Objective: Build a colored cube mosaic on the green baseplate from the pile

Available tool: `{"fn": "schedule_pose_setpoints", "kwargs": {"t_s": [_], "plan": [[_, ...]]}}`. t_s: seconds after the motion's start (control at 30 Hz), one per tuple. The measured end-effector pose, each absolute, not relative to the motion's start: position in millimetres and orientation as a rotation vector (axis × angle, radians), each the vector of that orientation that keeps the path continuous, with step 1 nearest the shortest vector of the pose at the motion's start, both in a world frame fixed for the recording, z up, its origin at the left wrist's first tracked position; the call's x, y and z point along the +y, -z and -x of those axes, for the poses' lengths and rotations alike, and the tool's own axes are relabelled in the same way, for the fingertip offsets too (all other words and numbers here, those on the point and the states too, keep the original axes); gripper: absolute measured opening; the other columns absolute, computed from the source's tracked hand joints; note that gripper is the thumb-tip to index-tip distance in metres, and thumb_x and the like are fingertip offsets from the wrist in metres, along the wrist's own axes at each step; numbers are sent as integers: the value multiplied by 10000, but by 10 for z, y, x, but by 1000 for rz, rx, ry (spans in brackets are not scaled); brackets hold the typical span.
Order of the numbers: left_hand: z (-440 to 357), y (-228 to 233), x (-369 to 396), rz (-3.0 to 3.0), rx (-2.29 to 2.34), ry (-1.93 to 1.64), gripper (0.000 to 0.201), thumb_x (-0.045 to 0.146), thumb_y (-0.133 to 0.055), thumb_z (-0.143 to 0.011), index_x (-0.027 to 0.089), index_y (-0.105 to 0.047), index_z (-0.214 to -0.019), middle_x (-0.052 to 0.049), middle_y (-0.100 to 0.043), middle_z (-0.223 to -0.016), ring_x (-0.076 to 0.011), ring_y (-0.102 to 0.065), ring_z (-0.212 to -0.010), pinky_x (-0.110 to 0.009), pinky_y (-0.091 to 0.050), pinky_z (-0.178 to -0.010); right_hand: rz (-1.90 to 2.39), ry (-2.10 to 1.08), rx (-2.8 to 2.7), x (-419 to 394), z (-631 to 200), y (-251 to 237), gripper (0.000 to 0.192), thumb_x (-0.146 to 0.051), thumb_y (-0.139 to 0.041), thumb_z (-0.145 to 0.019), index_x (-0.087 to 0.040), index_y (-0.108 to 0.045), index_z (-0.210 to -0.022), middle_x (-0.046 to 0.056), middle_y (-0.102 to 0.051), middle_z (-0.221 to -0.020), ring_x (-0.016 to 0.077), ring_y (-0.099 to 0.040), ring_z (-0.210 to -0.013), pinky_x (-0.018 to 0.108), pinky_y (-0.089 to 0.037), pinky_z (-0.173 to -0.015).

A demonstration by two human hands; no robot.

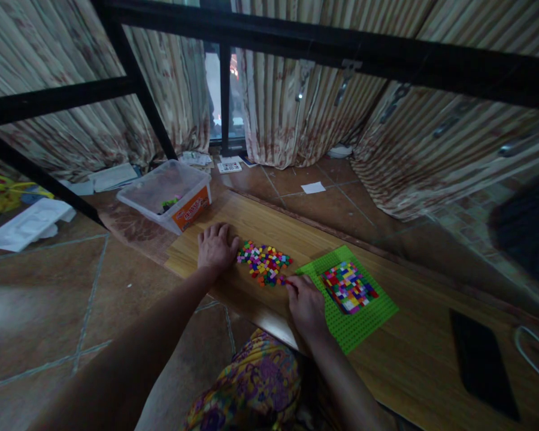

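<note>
A loose pile of small colourful toy bricks lies on the wooden table. My left hand rests palm down at the pile's left edge, thumb apart from the fingers, with nothing visible in it. At the right edge of the pile, my right hand pinches what looks like a small red brick between thumb and forefinger. Beside that hand is a green studded baseplate, partly covered by the hand. A tightly packed, many-coloured block of bricks sits on it.
A clear plastic box with an orange label and a few green pieces inside stands at the table's left end. A dark flat tablet-like object and a white cable lie on the right. Black metal bars cross in front of the curtains.
</note>
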State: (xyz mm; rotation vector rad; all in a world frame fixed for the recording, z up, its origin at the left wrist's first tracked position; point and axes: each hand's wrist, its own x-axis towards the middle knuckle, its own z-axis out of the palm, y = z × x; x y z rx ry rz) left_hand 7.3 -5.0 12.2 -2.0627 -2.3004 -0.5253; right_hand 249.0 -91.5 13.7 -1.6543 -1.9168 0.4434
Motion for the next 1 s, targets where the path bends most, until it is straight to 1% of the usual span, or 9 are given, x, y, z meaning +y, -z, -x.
{"fn": "schedule_pose_setpoints", "kwargs": {"t_s": [0.13, 0.2, 0.3, 0.4, 0.57, 0.7, 0.87, 1.0], "plan": [[-70, -117, -48, 2055, -2303, 500, 524, 495, -398, -908, 188, -536, -1309, -113, -531, -1360, -319, -455, -1231, -477, -333, -1031, 1621, -522, -1769, -959, -2490, -187, 237, -245, -451, -904, -177, -677, -877, 93, -665, -889, 222, -613, -849, 337, -464, -785], [-67, -116, -45, 2059, -2303, 498, 526, 497, -401, -905, 192, -536, -1312, -115, -532, -1361, -318, -454, -1235, -477, -332, -1035, 1587, -650, -1626, -991, -2495, -227, 224, -301, -489, -900, -179, -677, -893, 82, -675, -880, 215, -626, -831, 333, -479, -768], [-63, -114, -37, 2058, -2304, 508, 534, 506, -405, -899, 192, -543, -1308, -112, -537, -1359, -322, -453, -1237, -477, -335, -1034, 1530, -871, -1385, -1055, -2531, -296, 239, -374, -538, -889, -188, -679, -939, 49, -691, -821, 193, -637, -755, 309, -503, -701], [-57, -112, -27, 2055, -2296, 495, 550, 515, -392, -899, 183, -540, -1313, -121, -530, -1371, -333, -442, -1253, -486, -330, -1038, 1505, -903, -1271, -1136, -2642, -359, 253, -399, -565, -880, -199, -689, -973, 40, -705, -826, 187, -646, -754, 300, -514, -688], [-45, -115, -8, 2052, -2289, 473, 571, 535, -372, -901, 184, -533, -1321, -125, -524, -1381, -342, -445, -1254, -492, -332, -1036, 1622, -627, -1288, -1248, -3078, -460, 239, -393, -579, -873, -213, -710, -958, 55, -735, -943, 205, -671, -873, 323, -505, -800], [-46, -126, 3, 2063, -2285, 459, 596, 553, -355, -900, 177, -526, -1329, -136, -520, -1382, -355, -446, -1253, -508, -343, -1025, 1807, -348, -1296, -1212, -3515, -521, 282, -408, -550, -876, -189, -713, -945, 89, -728, -967, 227, -664, -864, 338, -491, -787], [-56, -147, 12, 2076, -2270, 434, 598, 542, -337, -904, 154, -536, -1313, -149, -522, -1375, -359, -438, -1265, -515, -338, -1038, 1905, -122, -1437, -1018, -3753, -497, 319, -403, -483, -899, -170, -700, -874, 96, -689, -868, 241, -607, -842, 372, -460, -800], [-58, -163, 13, 2071, -2281, 404, 609, 561, -317, -904, 164, -535, -1312, -150, -520, -1374, -366, -446, -1254, -524, -350, -1023, 1890, 18, -1501, -896, -3710, -434, 294, -342, -476, -910, -174, -713, -862, 110, -662, -940, 244, -548, -932, 380, -437, -851]]}}
